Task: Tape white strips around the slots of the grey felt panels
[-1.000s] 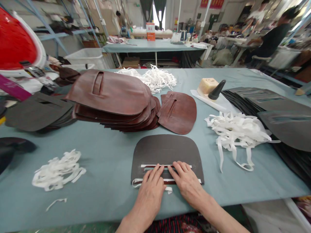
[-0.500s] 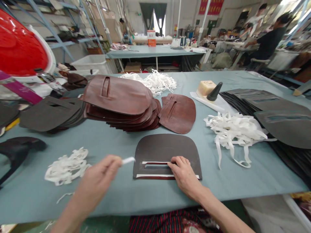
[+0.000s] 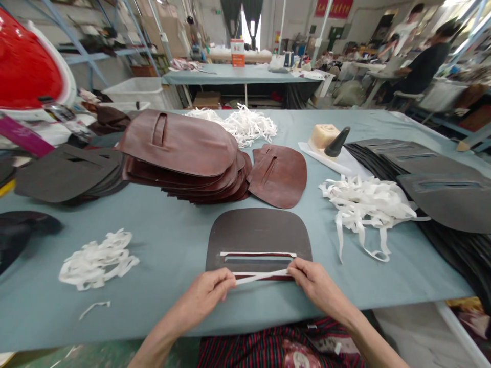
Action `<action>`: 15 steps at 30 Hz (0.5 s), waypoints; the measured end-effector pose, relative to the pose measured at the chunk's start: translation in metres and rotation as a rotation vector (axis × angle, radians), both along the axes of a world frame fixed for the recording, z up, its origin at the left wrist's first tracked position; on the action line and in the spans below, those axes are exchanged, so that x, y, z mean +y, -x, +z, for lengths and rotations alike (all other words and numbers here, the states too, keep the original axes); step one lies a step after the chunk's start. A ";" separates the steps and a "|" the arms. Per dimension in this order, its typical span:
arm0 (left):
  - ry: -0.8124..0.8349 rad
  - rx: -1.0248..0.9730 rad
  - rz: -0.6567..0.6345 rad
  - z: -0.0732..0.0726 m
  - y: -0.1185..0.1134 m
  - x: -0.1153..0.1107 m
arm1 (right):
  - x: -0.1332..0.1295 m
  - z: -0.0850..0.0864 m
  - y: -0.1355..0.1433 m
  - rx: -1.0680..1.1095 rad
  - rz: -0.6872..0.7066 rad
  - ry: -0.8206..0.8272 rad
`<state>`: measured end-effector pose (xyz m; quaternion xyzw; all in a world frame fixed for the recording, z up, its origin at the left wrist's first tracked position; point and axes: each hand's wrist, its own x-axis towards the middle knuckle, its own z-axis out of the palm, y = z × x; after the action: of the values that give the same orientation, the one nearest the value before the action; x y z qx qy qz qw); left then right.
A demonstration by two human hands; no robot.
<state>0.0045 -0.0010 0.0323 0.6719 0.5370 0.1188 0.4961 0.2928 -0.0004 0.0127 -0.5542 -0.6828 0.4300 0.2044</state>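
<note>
A white tape strip (image 3: pixel 261 277) is stretched between my two hands, low over the front edge of a dark grey leather panel (image 3: pixel 261 230). My left hand (image 3: pixel 215 289) pinches one end just off the panel's front left corner. At the other end, my right hand (image 3: pixel 309 278) pinches the strip near the panel's front right corner. The panel lies flat and has a long slot, with a white strip (image 3: pixel 257 254) along the slot's far side. Another white strip runs along the front edge, partly behind the one I hold.
Brown leather panels (image 3: pixel 180 143) are stacked behind, with a slotted brown panel (image 3: pixel 282 176) beside them. White tape piles lie left (image 3: pixel 99 260) and right (image 3: pixel 368 204). A yellowish block (image 3: pixel 324 137) and a dark cone (image 3: pixel 337 143) sit near grey panels (image 3: pixel 452 197).
My left hand has come right with the tape strip, down to the panel's front edge. My right hand has left the slot and now grips the strip's other end.
</note>
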 end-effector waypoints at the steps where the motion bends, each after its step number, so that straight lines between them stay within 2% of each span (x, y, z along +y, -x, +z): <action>1: -0.014 0.007 0.018 -0.002 0.002 0.002 | 0.002 -0.003 -0.003 -0.053 -0.004 -0.042; 4: -0.093 0.050 0.096 -0.012 0.002 0.006 | 0.004 -0.011 -0.005 -0.208 -0.015 -0.122; 8: -0.130 0.158 0.272 -0.024 0.003 0.010 | 0.002 -0.020 -0.005 -0.388 -0.113 -0.139; 10: -0.131 0.147 0.323 -0.027 0.005 0.011 | 0.001 -0.023 -0.007 -0.371 -0.115 -0.126; 15: -0.126 0.124 0.345 -0.031 0.010 0.014 | 0.001 -0.027 -0.014 -0.233 -0.089 -0.052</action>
<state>-0.0057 0.0129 0.0013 0.6055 0.6653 0.1937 0.3914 0.3066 0.0007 -0.0142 -0.6246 -0.6875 0.3354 0.1571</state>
